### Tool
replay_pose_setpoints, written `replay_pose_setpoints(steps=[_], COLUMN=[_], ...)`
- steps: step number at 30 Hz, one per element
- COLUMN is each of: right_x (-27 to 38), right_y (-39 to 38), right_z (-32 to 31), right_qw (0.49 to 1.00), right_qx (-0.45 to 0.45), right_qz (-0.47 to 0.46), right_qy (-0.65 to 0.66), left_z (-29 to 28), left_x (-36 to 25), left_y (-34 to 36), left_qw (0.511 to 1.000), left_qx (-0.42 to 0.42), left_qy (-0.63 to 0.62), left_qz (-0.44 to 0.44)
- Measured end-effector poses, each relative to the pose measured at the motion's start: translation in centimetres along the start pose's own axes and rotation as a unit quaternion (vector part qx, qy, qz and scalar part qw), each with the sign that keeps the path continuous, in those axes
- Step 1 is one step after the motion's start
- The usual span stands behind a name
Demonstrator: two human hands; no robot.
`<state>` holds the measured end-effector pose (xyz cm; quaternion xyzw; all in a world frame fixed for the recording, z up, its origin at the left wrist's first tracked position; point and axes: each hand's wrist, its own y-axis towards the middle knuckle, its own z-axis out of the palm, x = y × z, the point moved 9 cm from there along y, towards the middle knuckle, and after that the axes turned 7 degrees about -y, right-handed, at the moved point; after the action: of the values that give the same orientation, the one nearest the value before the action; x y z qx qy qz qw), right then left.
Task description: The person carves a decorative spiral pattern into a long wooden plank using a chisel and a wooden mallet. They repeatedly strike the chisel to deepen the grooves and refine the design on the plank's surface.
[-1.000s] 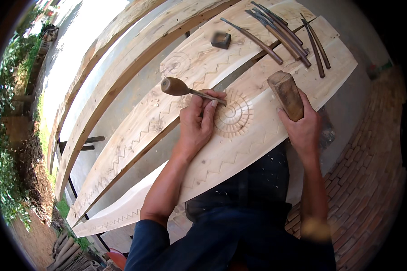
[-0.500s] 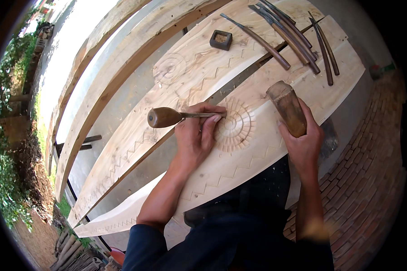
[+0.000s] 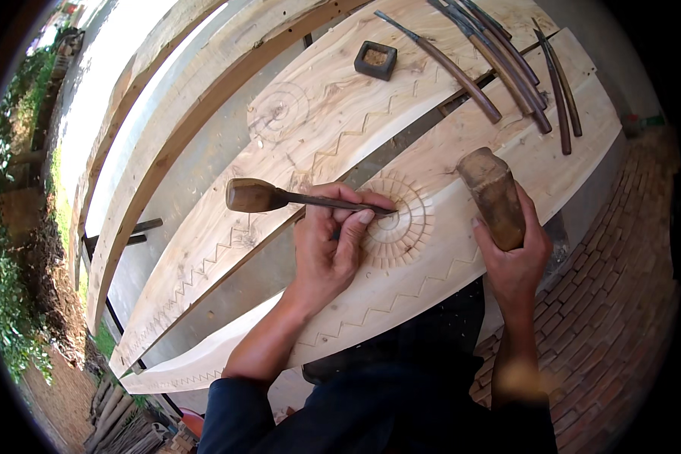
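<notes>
My left hand (image 3: 329, 250) is closed round the shank of a carving chisel (image 3: 261, 196), whose bulbous wooden handle points left. The chisel's tip rests at the middle of a round rosette (image 3: 398, 227) cut into a pale wooden plank (image 3: 431, 276). In my right hand (image 3: 513, 261) is a thick block-shaped wooden mallet (image 3: 494, 198), held upright to the right of the rosette and apart from the chisel. Pencil-thin zigzag lines run along the plank near its front edge. Fingers hide part of the chisel's shank.
Behind lies a second carved plank (image 3: 333, 113) bearing a small dark square pot (image 3: 375, 60). Several wood-handled chisels (image 3: 499, 57) lie at the far right, one long gouge (image 3: 443, 64) beside them. Curved beams (image 3: 197, 113) stand at the left; brick paving (image 3: 598, 303) is at the right.
The chisel has swung lower, its handle further left and its tip shifted to the rosette's middle. The mallet in my right hand sits slightly lower and further right. The view has shifted a little.
</notes>
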<state>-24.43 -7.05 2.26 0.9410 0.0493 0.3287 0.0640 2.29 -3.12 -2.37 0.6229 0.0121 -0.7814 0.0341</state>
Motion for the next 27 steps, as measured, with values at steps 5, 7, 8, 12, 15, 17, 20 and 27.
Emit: replay_pose_setpoints(steps=[5, 7, 8, 12, 15, 17, 20, 27], right_x=[-0.1, 0.0, 0.1, 0.3, 0.3, 0.3, 0.3, 1.1], right_y=[0.0, 0.0, 0.0, 0.1, 0.1, 0.0, -0.1, 0.2], right_z=[0.1, 0.0, 0.0, 0.0, 0.0, 0.0, 0.0, 0.0], right_qw=[1.0, 1.0, 1.0, 1.0, 1.0, 1.0, 1.0, 0.999], right_qx=[0.003, 0.005, 0.006, 0.003, 0.007, 0.007, 0.008, 0.006], right_qz=[0.013, 0.011, 0.01, 0.006, 0.012, 0.016, 0.018, -0.011], right_qy=[-0.005, -0.01, -0.013, -0.013, -0.013, -0.015, -0.016, -0.032], left_z=[0.1, 0.1, 0.1, 0.1, 0.2, 0.1, 0.2, 0.6], left_x=[0.5, 0.7, 0.9, 1.0, 1.0, 0.9, 0.8, 0.0], left_y=[-0.1, 0.0, 0.0, 0.0, 0.1, 0.1, 0.0, 0.6], left_qw=[1.0, 1.0, 1.0, 1.0, 1.0, 0.999, 0.999, 0.994], left_qx=[0.012, 0.015, 0.014, 0.018, 0.014, 0.017, 0.022, 0.04], left_qy=[0.013, 0.003, -0.005, -0.004, -0.02, -0.016, 0.001, 0.097], left_qz=[-0.004, -0.005, -0.009, -0.021, -0.013, -0.025, -0.026, 0.002])
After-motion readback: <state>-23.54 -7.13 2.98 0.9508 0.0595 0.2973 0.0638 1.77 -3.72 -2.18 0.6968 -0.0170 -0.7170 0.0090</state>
